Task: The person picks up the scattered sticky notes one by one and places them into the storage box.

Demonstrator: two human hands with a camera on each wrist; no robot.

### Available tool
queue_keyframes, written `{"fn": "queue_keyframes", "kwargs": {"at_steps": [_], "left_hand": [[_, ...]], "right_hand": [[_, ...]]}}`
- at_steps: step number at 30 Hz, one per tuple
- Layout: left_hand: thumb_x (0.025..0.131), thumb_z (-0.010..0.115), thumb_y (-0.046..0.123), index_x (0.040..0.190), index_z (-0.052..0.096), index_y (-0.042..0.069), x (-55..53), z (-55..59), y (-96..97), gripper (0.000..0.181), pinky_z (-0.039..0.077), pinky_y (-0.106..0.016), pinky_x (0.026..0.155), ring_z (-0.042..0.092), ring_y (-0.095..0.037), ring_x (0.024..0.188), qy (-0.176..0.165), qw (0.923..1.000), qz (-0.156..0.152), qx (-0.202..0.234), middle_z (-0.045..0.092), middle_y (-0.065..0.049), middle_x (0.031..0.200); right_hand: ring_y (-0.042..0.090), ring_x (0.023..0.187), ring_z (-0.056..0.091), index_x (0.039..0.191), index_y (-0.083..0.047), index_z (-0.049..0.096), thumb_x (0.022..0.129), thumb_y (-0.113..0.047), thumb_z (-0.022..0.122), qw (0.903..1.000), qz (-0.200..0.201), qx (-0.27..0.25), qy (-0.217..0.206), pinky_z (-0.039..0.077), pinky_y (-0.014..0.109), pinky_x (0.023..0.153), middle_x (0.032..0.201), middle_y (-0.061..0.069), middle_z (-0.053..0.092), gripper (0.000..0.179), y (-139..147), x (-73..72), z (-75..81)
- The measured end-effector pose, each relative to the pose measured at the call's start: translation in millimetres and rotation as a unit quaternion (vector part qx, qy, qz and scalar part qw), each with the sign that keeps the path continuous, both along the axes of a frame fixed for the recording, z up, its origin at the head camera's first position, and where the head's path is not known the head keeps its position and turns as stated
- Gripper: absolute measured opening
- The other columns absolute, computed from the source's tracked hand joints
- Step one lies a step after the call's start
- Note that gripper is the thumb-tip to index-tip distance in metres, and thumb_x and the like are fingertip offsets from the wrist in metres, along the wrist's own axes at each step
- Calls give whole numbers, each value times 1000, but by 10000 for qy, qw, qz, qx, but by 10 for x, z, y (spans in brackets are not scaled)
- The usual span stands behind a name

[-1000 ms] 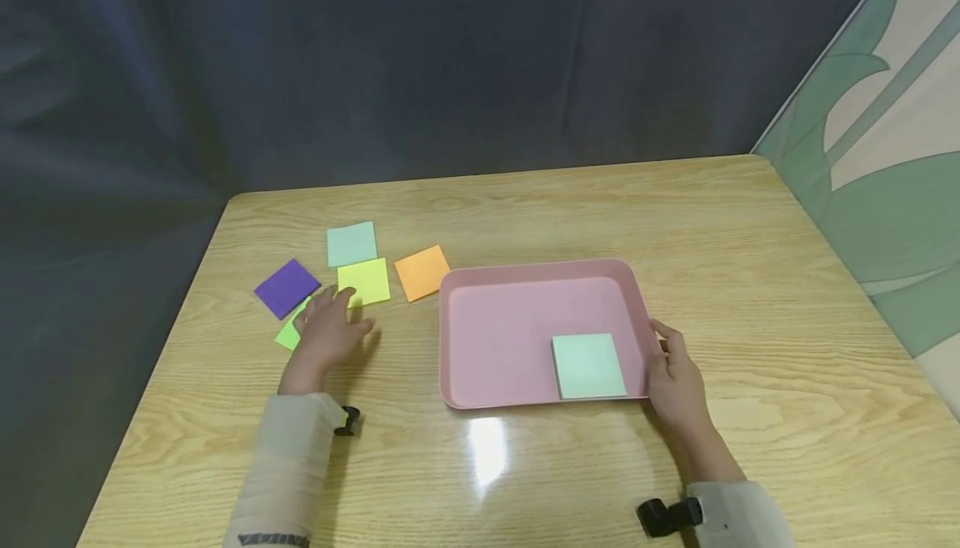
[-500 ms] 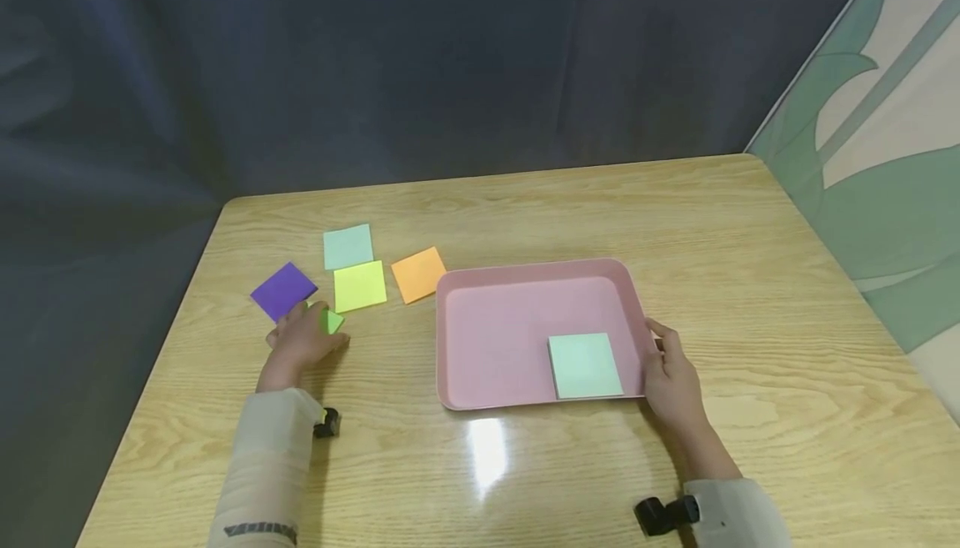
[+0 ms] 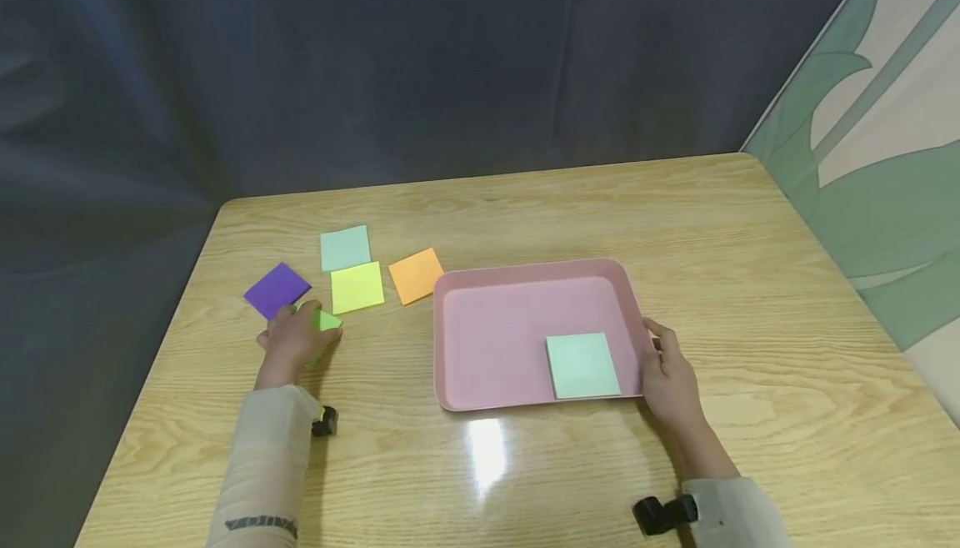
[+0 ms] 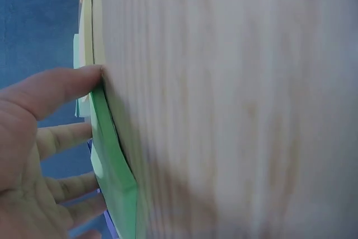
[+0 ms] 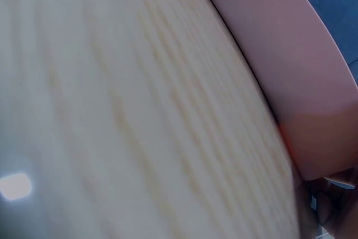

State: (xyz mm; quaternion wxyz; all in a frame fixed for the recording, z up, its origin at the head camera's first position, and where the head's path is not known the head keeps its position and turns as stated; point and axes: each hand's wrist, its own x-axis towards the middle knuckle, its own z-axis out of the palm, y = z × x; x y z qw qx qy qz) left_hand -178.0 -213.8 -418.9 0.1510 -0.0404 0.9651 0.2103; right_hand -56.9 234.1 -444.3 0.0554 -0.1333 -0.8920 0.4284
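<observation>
My left hand [image 3: 291, 338] is over a green sticky note pad [image 3: 327, 321] at the table's left, holding it with the thumb at one corner and the fingers across its top. In the left wrist view the green pad's thick edge [image 4: 116, 149] lies close along the tabletop. Beside it lie a purple pad [image 3: 276, 288] and a yellow pad [image 3: 357, 287]. My right hand [image 3: 671, 381] grips the right rim of a pink tray [image 3: 495, 339], its lower fingers partly hidden. A pale mint sticky note pad [image 3: 583, 366] lies inside the tray at the front right.
A light teal pad [image 3: 345, 248] lies behind the yellow one. An orange pad [image 3: 416, 276] sits right at the tray's left rim. The wooden table [image 3: 465, 481] ends at a dark curtain [image 3: 420, 64] behind, with a leaf-patterned panel [image 3: 885, 223] at right.
My left hand has moved left and toward me onto the green pad, which has turned and now sticks out to the hand's right. The right hand stays at the tray, and the view has shifted slightly.
</observation>
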Motion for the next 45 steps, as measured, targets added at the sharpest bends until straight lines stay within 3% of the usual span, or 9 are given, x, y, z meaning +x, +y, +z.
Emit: {"fn": "queue_keyframes", "kwargs": {"at_steps": [7,17,21,28,38,45], "left_hand": [[75,61,34,123,39,0,27,-16,1,63,20,-57,76,32,-45,99,227,9996,172,15,32,-30,114],[73,63,36,123,41,6,41,-29,8,62,20,-65,76,23,-49,106,101,9998,141,127,22,-32,118],[69,67,34,117,43,3,68,-18,24,61,26,-59,73,27,-46,102,190,9992,186,294,24,-31,115],[61,72,34,107,41,3,76,-26,53,63,38,-39,62,35,-36,90,442,9971,319,534,27,-27,111],[64,68,31,108,39,2,72,-51,129,60,41,-34,59,43,-33,81,910,9926,134,787,28,-26,110],[66,66,29,109,40,2,92,-14,186,57,40,-35,62,42,-31,85,818,9912,18,1043,26,-26,118]], "right_hand": [[34,88,47,130,-9,30,91,-9,22,9999,-31,-83,-148,36,40,71,105,23,45,40,-13,-9,28],[34,88,46,131,-9,29,91,-10,22,9998,-4,-110,-178,36,40,71,106,22,44,41,-9,-4,17],[34,89,46,131,-9,30,91,-10,22,9997,2,-131,-184,36,41,72,106,22,44,41,-9,-8,20],[34,86,47,129,-8,32,90,-7,23,10000,-13,-22,-51,36,40,69,103,22,45,40,-10,-3,15],[32,81,49,128,-7,33,90,-6,24,9999,11,93,65,37,37,65,100,21,47,39,2,-3,1],[32,82,49,128,-8,33,90,-7,24,9999,48,80,54,37,38,66,101,21,47,39,1,1,4]]}}
